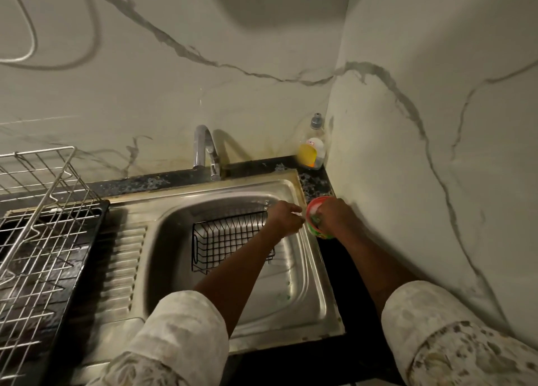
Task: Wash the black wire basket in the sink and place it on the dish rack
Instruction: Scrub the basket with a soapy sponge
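Both hands are at the steel sink's (313, 269) right rim. The right hand (334, 215) curls on a green scrub pad (315, 220) in a red soap tub (318, 203). The left hand (286, 216) hovers beside it, grip unclear. The black wire basket (227, 237) lies in the basin, left of both, long axis left-to-right, nearer the left hand. Open drainboard (122, 254) separates it from the dish rack (37, 240) at the counter's left end.

A home kitchen corner — a pressed stainless-steel sink (171, 240) with a ribbed draining board (122, 263) is set into a black speckled stone table (316, 183). A curved chrome tap (202, 148) rises behind it, a silver wire dish rack (43, 240) stands at the left, and a clear bottle of yellow washing-up liquid (311, 152) sits against white marble-veined walls (203, 79).
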`<control>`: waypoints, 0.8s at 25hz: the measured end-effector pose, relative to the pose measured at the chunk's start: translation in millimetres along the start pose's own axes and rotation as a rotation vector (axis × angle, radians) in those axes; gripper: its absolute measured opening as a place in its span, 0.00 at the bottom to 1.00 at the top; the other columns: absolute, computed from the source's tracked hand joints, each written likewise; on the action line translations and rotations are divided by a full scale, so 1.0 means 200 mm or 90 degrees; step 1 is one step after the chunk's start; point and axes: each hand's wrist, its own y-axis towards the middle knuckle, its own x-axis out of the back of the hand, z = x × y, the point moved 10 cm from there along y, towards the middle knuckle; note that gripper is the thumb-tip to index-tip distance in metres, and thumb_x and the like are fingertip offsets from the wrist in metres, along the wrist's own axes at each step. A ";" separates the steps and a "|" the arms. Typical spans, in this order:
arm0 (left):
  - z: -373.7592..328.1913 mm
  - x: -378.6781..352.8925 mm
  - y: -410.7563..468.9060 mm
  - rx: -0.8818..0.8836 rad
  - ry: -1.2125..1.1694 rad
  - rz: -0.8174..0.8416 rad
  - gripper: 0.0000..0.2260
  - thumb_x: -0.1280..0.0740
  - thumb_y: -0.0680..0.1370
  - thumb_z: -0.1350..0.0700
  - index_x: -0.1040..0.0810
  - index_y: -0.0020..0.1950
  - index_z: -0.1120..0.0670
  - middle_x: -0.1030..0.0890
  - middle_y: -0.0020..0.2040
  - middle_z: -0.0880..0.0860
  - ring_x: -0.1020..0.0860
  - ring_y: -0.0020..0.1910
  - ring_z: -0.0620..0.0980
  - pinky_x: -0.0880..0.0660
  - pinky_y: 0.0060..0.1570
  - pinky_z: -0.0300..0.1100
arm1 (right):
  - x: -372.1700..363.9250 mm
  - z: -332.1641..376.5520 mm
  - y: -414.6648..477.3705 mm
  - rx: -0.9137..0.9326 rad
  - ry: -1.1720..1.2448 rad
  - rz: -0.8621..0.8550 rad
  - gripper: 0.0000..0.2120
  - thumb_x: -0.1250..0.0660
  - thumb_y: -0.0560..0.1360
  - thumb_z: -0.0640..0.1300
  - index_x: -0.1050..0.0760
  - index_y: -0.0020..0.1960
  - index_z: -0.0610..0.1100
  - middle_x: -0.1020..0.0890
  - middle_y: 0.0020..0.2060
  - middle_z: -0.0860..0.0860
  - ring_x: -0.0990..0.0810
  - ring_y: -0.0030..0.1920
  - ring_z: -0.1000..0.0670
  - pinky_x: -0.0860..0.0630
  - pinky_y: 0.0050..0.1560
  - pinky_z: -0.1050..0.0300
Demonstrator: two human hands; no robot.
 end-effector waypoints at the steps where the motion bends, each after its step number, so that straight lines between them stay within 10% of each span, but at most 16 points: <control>1: -0.01 -0.01 -0.01 0.000 -0.010 0.002 0.16 0.24 0.76 0.62 0.17 0.63 0.60 0.13 0.51 0.59 0.13 0.50 0.56 0.17 0.56 0.52 | -0.01 0.02 0.00 0.023 -0.017 -0.003 0.33 0.27 0.74 0.57 0.29 0.73 0.43 0.25 0.69 0.43 0.27 0.69 0.43 0.32 0.69 0.52; 6: -0.06 -0.06 -0.04 -0.006 -0.051 -0.005 0.11 0.24 0.76 0.63 0.15 0.58 0.58 0.13 0.45 0.61 0.12 0.43 0.56 0.15 0.49 0.51 | -0.01 0.11 0.00 0.155 -0.110 -0.009 0.11 0.31 0.77 0.53 0.17 0.56 0.51 0.16 0.56 0.48 0.20 0.54 0.48 0.27 0.58 0.55; 12: -0.07 -0.06 -0.04 -0.022 -0.006 -0.035 0.17 0.21 0.71 0.64 0.15 0.60 0.59 0.12 0.44 0.59 0.12 0.43 0.53 0.15 0.52 0.50 | 0.07 0.03 0.02 0.083 -0.005 -0.054 0.27 0.26 0.72 0.57 0.23 0.64 0.41 0.20 0.60 0.42 0.21 0.61 0.43 0.26 0.60 0.55; 20: 0.15 0.37 -0.16 -0.015 -0.136 -0.137 0.04 0.25 0.78 0.61 0.16 0.52 0.57 0.13 0.45 0.54 0.14 0.37 0.45 0.15 0.40 0.42 | 0.29 0.23 -0.10 0.145 0.449 -0.214 0.09 0.22 0.70 0.44 0.14 0.49 0.44 0.15 0.40 0.56 0.18 0.39 0.59 0.22 0.45 0.64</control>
